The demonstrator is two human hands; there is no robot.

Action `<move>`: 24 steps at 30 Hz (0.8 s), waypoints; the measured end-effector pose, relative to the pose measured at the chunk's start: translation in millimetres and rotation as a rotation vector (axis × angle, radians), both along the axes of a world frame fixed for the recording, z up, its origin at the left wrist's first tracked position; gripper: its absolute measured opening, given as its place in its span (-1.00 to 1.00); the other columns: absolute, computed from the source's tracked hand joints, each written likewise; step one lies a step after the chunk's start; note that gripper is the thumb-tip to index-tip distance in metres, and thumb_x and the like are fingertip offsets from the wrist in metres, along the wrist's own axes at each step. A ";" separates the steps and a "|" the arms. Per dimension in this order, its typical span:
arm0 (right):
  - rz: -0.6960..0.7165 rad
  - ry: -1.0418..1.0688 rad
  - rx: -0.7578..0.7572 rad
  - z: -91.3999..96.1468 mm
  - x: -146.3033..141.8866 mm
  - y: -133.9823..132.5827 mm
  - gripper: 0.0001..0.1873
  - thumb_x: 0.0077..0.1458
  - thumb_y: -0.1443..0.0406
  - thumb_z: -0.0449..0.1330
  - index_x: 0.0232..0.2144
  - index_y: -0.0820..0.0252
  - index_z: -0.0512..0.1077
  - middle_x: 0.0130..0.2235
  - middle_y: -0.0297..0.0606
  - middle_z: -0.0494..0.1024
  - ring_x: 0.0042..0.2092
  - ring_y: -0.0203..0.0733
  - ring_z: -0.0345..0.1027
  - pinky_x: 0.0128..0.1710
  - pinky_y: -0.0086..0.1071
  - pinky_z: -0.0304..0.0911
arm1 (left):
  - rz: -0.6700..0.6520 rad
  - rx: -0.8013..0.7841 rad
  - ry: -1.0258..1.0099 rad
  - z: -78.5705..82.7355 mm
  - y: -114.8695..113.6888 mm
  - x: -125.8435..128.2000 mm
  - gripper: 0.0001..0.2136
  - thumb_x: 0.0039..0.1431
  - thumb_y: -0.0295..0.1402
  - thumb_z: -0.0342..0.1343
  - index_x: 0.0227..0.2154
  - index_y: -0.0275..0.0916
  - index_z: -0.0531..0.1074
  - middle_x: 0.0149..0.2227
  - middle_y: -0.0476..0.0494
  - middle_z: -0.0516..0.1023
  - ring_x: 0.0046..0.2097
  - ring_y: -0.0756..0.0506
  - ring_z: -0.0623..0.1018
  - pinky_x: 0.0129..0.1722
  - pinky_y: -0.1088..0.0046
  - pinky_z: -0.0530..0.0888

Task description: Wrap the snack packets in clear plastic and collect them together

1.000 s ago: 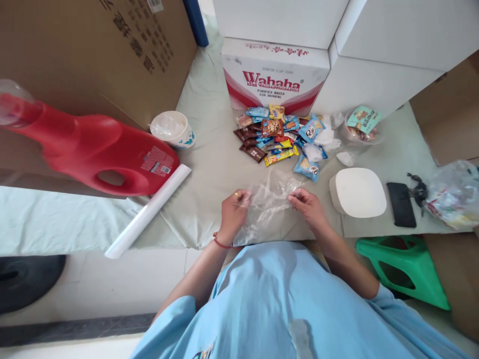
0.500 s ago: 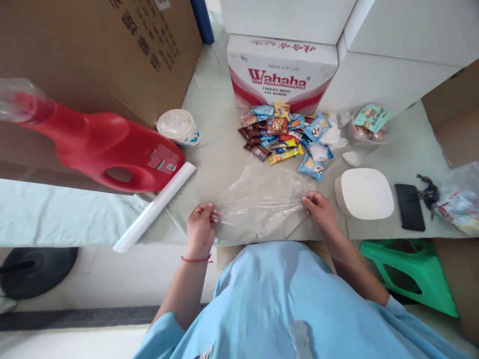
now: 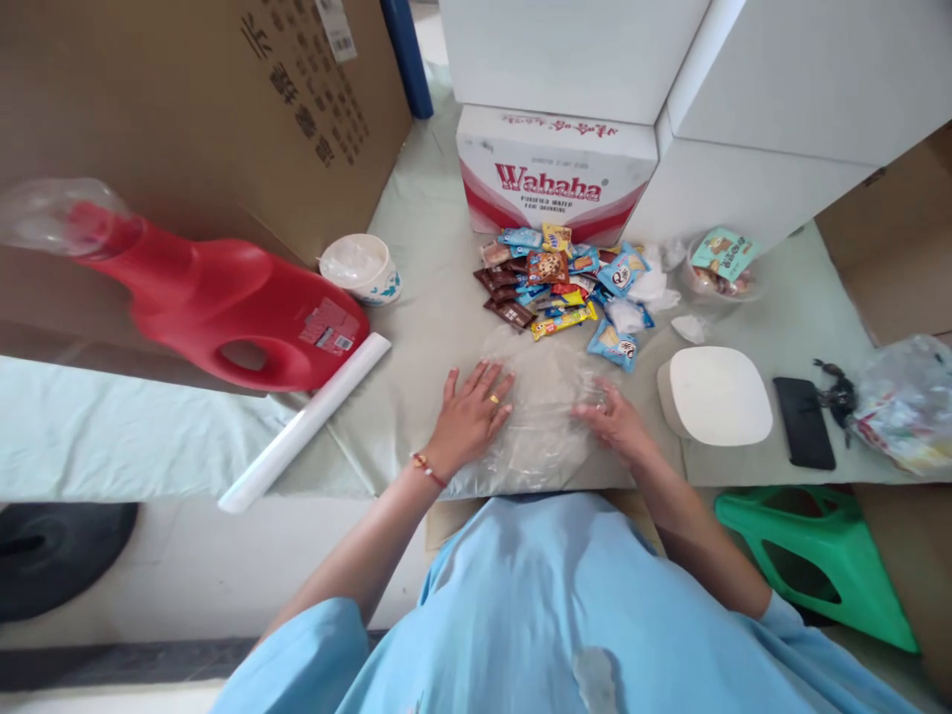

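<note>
Clear plastic bag [image 3: 546, 416], wrapped snacks [image 3: 563, 288] beyond, white container [image 3: 714, 395] right

The clear plastic film [image 3: 546, 407] is thin, wrinkled and shiny. It lies loosely spread on the desk [image 3: 413, 362] near its front edge, between the 2 hands [image 3: 467, 421]

There are two hands [image 3: 470, 421], one clear film [image 3: 546, 397], one jug [image 3: 223, 283], one cup [image 3: 383, 286], one phone [image 3: 803, 421].

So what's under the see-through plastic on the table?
The pale tablecloth shows through the clear plastic. The left hand and right hand are at its sides, hiding whatever is right beneath them.
</note>
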State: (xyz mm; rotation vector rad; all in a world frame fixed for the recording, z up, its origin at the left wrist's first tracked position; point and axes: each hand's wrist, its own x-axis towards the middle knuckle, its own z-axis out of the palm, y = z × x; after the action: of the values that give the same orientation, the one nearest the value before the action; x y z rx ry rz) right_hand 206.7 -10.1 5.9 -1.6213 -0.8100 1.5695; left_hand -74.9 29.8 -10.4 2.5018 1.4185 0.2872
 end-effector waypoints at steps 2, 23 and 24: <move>0.080 0.016 -0.048 0.6 7.2 -4.3 -0.16 -0.20 -0.04 0.52 0.09 0.13 0.41 -0.45 -0.41 0.55 -0.60 -0.44 -0.07 -0.61 -0.46 -0.21 | 0.018 -0.046 0.064 -14.8 4.9 7.0 -0.48 0.51 -0.15 -0.21 0.44 -0.06 0.20 0.50 -0.22 0.19 0.51 -0.29 0.15 0.47 -0.26 -0.15; 0.160 -0.311 0.059 -9.0 49.5 0.3 -0.38 -0.09 -0.15 0.37 -0.19 0.20 0.52 -0.40 -0.36 0.47 -0.46 -0.29 0.17 -0.44 -0.38 0.07 | 0.217 -0.109 0.098 -20.4 -17.2 -9.0 -0.46 0.51 -0.12 -0.27 0.46 -0.06 0.15 0.52 -0.23 0.09 0.51 -0.29 0.17 0.42 -0.38 -0.10; 0.103 -0.413 0.094 -7.5 57.9 4.0 -0.36 -0.04 -0.18 0.32 -0.14 0.20 0.51 -0.35 -0.31 0.51 -0.44 -0.27 0.21 -0.41 -0.35 0.13 | 0.204 -0.102 0.102 -21.1 -18.3 -10.8 -0.46 0.51 -0.12 -0.26 0.46 -0.07 0.16 0.52 -0.23 0.09 0.51 -0.28 0.17 0.42 -0.38 -0.12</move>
State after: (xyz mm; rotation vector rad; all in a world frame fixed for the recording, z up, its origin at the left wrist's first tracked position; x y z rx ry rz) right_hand 264.6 -6.1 -1.6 -1.8874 -1.1817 1.2549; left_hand -85.7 11.5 -31.5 2.3232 1.6877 0.1217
